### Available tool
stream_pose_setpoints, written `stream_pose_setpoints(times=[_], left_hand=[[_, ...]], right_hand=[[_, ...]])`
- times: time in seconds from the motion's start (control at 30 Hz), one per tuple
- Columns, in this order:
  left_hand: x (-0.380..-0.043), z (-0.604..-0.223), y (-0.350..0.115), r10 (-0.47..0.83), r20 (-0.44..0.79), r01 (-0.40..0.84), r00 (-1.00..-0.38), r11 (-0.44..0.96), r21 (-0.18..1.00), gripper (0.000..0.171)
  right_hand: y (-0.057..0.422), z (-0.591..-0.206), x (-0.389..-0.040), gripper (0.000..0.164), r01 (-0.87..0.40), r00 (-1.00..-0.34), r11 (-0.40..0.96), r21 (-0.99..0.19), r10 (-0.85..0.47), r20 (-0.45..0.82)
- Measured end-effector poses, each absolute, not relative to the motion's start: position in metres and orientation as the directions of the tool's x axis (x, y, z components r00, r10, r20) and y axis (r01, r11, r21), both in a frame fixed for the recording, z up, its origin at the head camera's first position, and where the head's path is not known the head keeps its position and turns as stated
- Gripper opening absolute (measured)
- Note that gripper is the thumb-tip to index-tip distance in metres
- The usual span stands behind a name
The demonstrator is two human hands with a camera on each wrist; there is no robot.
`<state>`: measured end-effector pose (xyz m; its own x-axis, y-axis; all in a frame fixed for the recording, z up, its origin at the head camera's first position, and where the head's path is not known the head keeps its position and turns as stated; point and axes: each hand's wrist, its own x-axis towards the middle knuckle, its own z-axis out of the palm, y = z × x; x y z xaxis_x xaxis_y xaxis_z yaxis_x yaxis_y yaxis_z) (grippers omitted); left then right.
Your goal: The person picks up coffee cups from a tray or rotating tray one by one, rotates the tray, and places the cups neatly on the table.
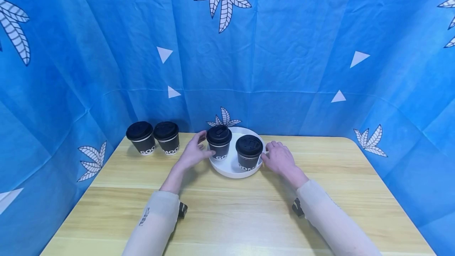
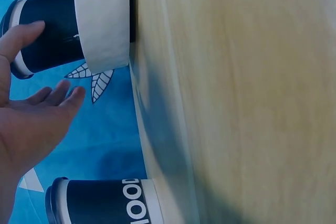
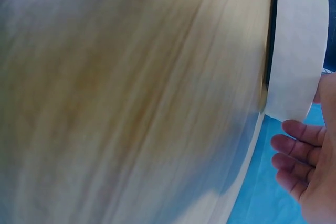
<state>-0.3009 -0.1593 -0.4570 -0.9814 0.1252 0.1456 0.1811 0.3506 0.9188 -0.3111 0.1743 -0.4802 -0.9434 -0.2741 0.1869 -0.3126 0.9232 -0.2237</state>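
Observation:
Two dark paper cups with black lids stand in a round white tray (image 1: 231, 174). At the left one, the left cup (image 1: 218, 150), my left hand (image 1: 193, 153) is spread wide, thumb in front and fingers to the side. In the left wrist view that thumb (image 2: 21, 39) overlaps the cup's side, while the other fingers are apart from it. My right hand (image 1: 281, 158) is beside the right cup (image 1: 249, 155), at the tray's right rim. Its fingers (image 3: 299, 148) show loosely bent by the tray wall in the right wrist view, with nothing gripped.
Two more lidded cups, a far-left cup (image 1: 142, 137) and its neighbour (image 1: 168, 137), stand side by side left of the tray. A blue curtain (image 1: 284, 70) hangs behind the wooden table (image 1: 234, 216).

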Motion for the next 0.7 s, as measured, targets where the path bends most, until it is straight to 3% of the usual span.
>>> stream_pose_setpoints(times=[0.7], left_hand=[[-0.307,-0.459,-0.139,0.093,0.113,0.138,-0.989,0.326,0.935,0.098]], right_hand=[[0.174,-0.479,-0.309,0.038,-0.306,-0.946,0.918,-0.251,-0.262,0.192]])
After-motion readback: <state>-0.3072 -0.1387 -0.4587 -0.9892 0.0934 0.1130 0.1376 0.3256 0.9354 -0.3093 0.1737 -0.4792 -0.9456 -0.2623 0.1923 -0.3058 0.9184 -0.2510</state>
